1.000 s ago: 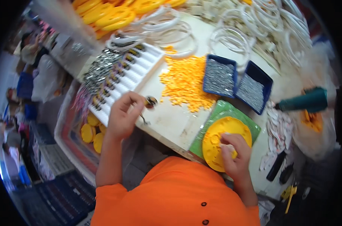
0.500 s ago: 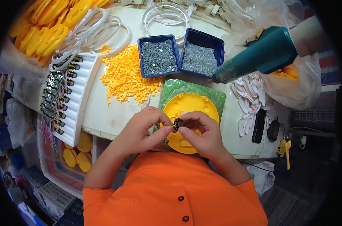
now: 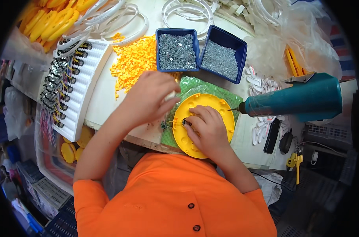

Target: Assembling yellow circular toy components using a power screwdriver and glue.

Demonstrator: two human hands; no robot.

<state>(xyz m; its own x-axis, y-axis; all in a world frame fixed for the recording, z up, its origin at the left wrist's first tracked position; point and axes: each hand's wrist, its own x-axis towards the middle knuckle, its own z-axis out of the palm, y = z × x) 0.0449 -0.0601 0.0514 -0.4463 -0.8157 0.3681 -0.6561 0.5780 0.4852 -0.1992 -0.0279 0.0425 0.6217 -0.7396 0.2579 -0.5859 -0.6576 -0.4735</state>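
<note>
Disc (image 3: pixel 185 137), yellow, lay moulded side up on the green mat (image 3: pixel 199 85), near the front edge of the bench (image 3: pixel 101 104). Black part (image 3: pixel 186 122) sat left of the disc's centre. Right hand (image 3: pixel 209 128) rested over the disc, finger and thumb closed in on that part, loose pinch by the look. Board (image 3: pixel 163 125), small and green, was just outside the disc's left rim, thin leads running toward the disc. Left hand (image 3: pixel 154 96) was up over the mat's left side, fingers curled, a bit blurred; something pale showed at the fingertips, couldn't tell if gripped.

Progress, my read: early to midway. Black part was at the disc but looked only hand-held; saw no fastener on it. Board wasn't in yet. Fixing looked undone for both. Hand hid much of the disc's middle, so couldn't check what else was fitted.

Driver (image 3: pixel 294 98), teal, hung to the right, tip by the disc's right rim; contact unclear. Two blue tubs (image 3: pixel 231 40) of small metal hardware (image 3: pixel 177 51) stood beyond the mat, yellow bits (image 3: pixel 134 59) heaped to their left. Foam tray (image 3: pixel 82 96), farther left, held a row of wired black pieces (image 3: pixel 70 90), so more stock waited.
</note>
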